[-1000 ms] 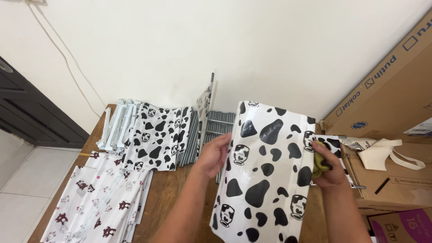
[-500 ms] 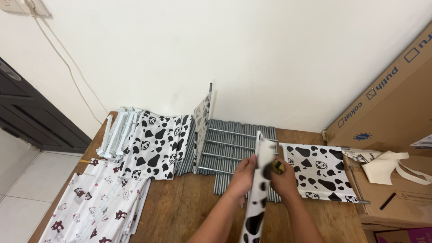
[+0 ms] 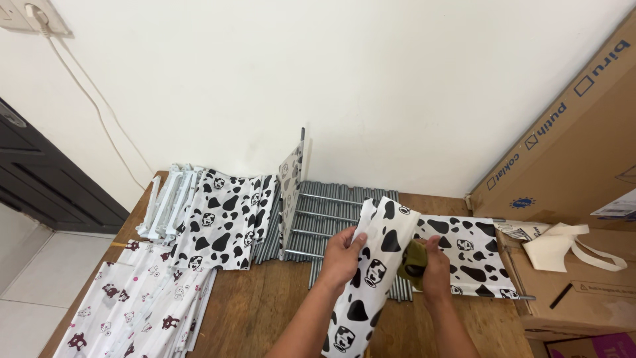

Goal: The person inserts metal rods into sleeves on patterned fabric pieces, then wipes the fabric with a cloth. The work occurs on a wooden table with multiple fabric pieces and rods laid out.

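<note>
1. The left hand (image 3: 341, 257) holds a cow-print bag (image 3: 371, 278) by its left edge, grip pinching the plastic with the thumb on the front face
2. The right hand (image 3: 436, 268) sits at the bag's right edge, grip pressed around an olive-green item (image 3: 414, 262) against the bag; what the item is cannot be told
3. The bag hangs upright above the front middle of the wooden tabletop (image 3: 265, 311), its lower end running down between the forearms
4. Just behind the hands, a metal wire rack (image 3: 324, 222) lies flat on the tabletop, with an upright divider panel (image 3: 290, 189) at its left side
5. Another cow-print bag (image 3: 474, 255) lies flat on the rack, to the right of the hands
6. A stack of cow-print bags (image 3: 225, 219) rests left of the rack, and a pile of white bags with small dark-red figures (image 3: 139, 298) lies at the near left
7. Cardboard boxes (image 3: 570, 166) stand at the right, with a cream cloth bag (image 3: 563, 248) on the lower one
</note>
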